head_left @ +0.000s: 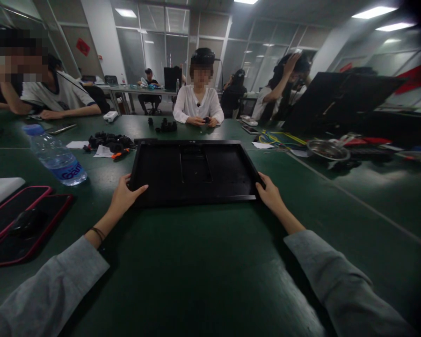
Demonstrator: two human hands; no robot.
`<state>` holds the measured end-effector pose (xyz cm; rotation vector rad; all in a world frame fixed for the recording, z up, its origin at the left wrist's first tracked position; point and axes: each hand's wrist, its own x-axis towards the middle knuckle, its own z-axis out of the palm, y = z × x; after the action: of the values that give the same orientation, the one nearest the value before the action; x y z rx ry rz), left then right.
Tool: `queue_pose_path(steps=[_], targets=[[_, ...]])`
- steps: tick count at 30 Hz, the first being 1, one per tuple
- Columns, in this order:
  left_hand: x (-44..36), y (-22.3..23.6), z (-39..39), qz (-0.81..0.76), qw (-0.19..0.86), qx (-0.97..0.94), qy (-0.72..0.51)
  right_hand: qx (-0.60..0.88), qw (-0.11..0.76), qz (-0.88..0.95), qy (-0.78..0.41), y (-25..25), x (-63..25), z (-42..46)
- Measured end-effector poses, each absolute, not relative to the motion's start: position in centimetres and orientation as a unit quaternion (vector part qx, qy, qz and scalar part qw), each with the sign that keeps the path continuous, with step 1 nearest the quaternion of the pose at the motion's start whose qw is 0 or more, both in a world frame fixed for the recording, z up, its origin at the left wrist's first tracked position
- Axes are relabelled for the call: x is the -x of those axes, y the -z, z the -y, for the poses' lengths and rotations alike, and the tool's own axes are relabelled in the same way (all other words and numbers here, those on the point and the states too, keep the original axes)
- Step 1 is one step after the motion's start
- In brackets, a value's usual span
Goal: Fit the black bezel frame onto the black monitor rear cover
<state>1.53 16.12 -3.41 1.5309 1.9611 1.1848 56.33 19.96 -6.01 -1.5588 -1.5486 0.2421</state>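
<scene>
A black, shallow rectangular monitor casing (157, 173) lies on the green table, its hollow side facing up. A raised border runs round it, and a recessed panel sits in its middle. My left hand (124, 194) grips its left edge, with the thumb over the rim and the fingers mostly hidden behind the side. On the opposite edge my right hand (268, 191) holds the casing the same way, thumb on top of the rim.
To the left stand a water bottle (58, 157) and a red-edged phone (52, 220) with a black mouse (28, 221) on it. Black parts (108, 140) lie behind the bottle. At right are a metal bowl (328, 150) and coloured cables (272, 139). A person (198, 105) sits opposite.
</scene>
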Motion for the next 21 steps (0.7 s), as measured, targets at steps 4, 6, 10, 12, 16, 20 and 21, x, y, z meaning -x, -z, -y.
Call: queue_pose_path(steps=[4,6,10,12,16,20,21], targets=[[-1.5,3.3,-16.1,-0.688,0.201,-0.547,-0.432,0.612,0.476,0.616,-0.137,6.2,-56.5,-20.5],[-1.6,3.2,-16.0,-0.69,0.19,-0.55,-0.43,0.605,0.5,0.599,-0.16,6.0,-56.1,-20.4],[-1.8,2.7,-15.7,-0.75,0.081,-0.517,-0.405,0.613,0.538,0.543,-0.199,5.6,-53.8,-18.1],[-1.9,2.5,-15.6,-0.773,0.047,-0.488,-0.404,0.625,0.541,0.513,-0.231,5.4,-52.1,-16.2],[-2.0,2.4,-15.5,-0.781,0.043,-0.458,-0.422,0.625,0.516,0.508,-0.292,4.7,-49.1,-13.4],[-2.2,2.1,-15.4,-0.779,0.054,-0.459,-0.425,0.609,0.536,0.49,-0.319,3.5,-47.2,-14.4],[-2.3,2.0,-15.3,-0.778,0.057,-0.459,-0.425,0.61,0.546,0.474,-0.323,3.3,-46.9,-15.0]])
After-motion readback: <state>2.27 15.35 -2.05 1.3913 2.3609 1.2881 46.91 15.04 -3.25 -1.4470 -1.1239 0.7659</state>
